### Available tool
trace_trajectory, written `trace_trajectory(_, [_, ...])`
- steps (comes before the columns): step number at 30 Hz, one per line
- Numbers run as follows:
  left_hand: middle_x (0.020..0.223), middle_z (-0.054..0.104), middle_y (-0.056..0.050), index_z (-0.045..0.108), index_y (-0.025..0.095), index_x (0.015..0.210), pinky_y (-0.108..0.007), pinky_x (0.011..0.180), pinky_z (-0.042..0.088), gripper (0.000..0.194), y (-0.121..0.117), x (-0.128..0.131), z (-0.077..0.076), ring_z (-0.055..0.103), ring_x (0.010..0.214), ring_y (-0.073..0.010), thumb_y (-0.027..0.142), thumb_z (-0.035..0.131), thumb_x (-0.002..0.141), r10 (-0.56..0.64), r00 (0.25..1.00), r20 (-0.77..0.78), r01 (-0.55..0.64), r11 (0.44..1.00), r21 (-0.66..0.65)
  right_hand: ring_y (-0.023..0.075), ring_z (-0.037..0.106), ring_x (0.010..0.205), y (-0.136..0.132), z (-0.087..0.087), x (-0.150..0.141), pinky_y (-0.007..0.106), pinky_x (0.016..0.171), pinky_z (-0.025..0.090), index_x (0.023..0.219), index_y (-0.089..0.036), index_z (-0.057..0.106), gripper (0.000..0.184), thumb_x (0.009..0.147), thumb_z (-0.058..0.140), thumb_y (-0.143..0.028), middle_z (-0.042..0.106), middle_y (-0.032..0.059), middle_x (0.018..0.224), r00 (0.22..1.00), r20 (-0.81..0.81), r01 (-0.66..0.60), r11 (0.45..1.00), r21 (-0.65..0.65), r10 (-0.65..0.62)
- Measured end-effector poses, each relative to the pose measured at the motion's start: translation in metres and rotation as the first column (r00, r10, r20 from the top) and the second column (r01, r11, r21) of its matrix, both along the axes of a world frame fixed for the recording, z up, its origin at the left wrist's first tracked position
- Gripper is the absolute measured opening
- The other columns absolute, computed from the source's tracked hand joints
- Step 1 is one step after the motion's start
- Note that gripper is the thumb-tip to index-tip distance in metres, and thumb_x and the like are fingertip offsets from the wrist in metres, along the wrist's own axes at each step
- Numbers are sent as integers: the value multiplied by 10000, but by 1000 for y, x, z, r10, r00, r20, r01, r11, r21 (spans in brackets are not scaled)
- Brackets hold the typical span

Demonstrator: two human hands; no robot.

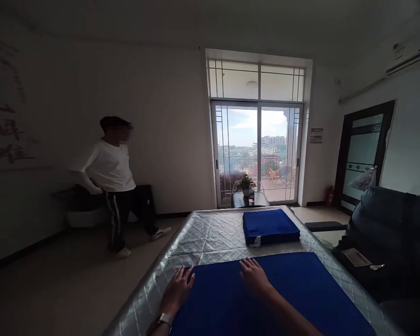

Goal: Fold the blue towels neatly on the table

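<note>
A dark blue cloth [294, 289] lies spread flat over the near part of the table. My left hand [178, 285] rests at its far left corner, fingers stretched out, with a wristband on the wrist. Along the cloth's far edge, my right hand [255, 276] lies palm down with its fingers extended. Neither hand grips anything. Beyond the spread cloth sits a neat stack of folded blue cloth [270, 225], a small white tag hanging from its near left corner. The near end of the spread cloth runs out of view.
A silver quilted cover [196, 238] lies over the table. At the left, a person [114, 177] in a white top walks by. A black office chair [388, 233] stands close on the right. Past the far end is a small dark table [240, 200] with a plant and a bottle.
</note>
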State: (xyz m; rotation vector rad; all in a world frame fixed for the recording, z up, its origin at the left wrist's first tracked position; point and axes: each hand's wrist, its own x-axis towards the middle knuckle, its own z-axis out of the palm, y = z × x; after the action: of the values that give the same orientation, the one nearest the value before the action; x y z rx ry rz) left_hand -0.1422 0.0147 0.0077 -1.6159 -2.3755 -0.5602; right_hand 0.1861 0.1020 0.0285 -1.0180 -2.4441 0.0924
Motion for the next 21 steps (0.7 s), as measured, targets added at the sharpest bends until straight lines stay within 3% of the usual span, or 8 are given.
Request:
trace_trajectory(2, [1575,517,-99,547,235,1454,-453,1226,336,560,1,-1,-1,408,1498,-281,446,345,975,-4,1000,12,4,1000,0,219,349,1515,-18,-6,-39,446,1269,253,1523,-213,454,582,983,367,-410,431,68,1609,992,-46,-123,991,-43,121])
trace_trajectory(4, [1580,509,-100,538,231,1462,-443,1234,323,570,2,-2,-2,400,1503,-281,449,337,975,1,1000,10,-1,1000,-14,235,319,1529,-27,-12,-62,475,1276,232,1540,-207,424,604,988,355,-442,397,75,1626,985,-57,-167,981,-96,162])
trace_trajectory(6, [1578,512,-103,531,227,1467,-435,1239,316,575,4,-3,-3,394,1506,-276,447,333,974,6,1000,-2,-6,1000,-27,243,290,1541,-28,-18,-68,497,1282,204,1555,-210,394,621,993,334,-467,366,77,1641,985,-52,-168,976,-137,162])
trace_trajectory(9, [1573,520,-94,521,233,1473,-432,1233,329,571,6,-5,-4,402,1503,-262,436,343,971,18,1000,-18,-18,999,-36,236,248,1556,-18,-22,-53,503,1288,170,1569,-227,365,627,999,306,-481,327,61,1660,990,-35,-142,978,-155,138])
trace_trajectory(14, [1597,478,-139,506,199,1483,-440,1216,359,579,5,-5,-3,394,1507,-272,429,338,979,8,1000,-29,-10,999,-47,230,234,1561,12,-19,21,489,1285,164,1581,-237,338,659,988,310,-522,308,49,1665,999,33,-4,988,-151,9])
trace_trajectory(18, [1585,496,-132,514,202,1476,-451,1220,356,575,1,-1,0,406,1499,-278,445,338,985,-6,999,-37,5,999,-35,192,219,1564,41,-16,112,423,1288,151,1593,-255,303,683,990,245,-571,300,11,1672,981,105,179,971,-160,-164])
trace_trajectory(21, [1581,501,-136,519,204,1472,-459,1214,364,566,0,-1,1,407,1498,-283,435,330,991,-2,1000,-31,1,1000,-26,165,218,1563,64,-17,184,374,1279,169,1591,-266,310,672,991,222,-556,287,-18,1680,930,162,353,925,-138,-331])
